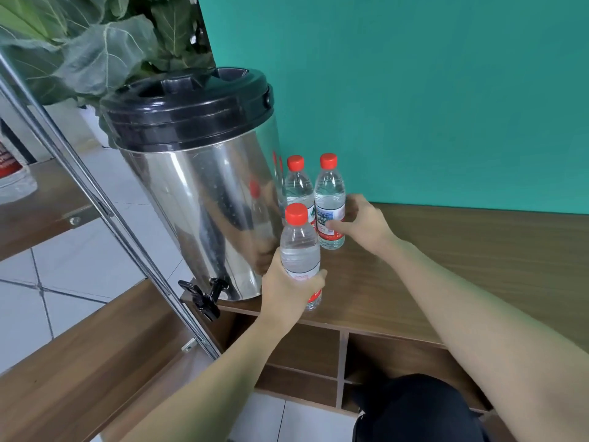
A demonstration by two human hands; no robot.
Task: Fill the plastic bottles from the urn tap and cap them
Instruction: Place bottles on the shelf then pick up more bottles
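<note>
Gripping the near bottle (300, 250) around its label, our left hand (288, 287) has fingers and thumb wrapped round the lower body; it stands at the near edge of the counter (462, 250), just right of the urn (197, 186). Our right hand (363, 223) pinches the right bottle (330, 202) at its label, thumb on the near side, fingers behind. A third bottle (298, 183) stands far-left of it, close against the urn. All three carry red caps and look full, so we judge them fairly heavy for their thin, squeezable walls. Smooth plastic may be slick if wet; the label band or the stiffer shoulder gives the surest hold, and the cap takes a twist. The tap (204, 295) juts from the urn's base, left of our hands.
</note>
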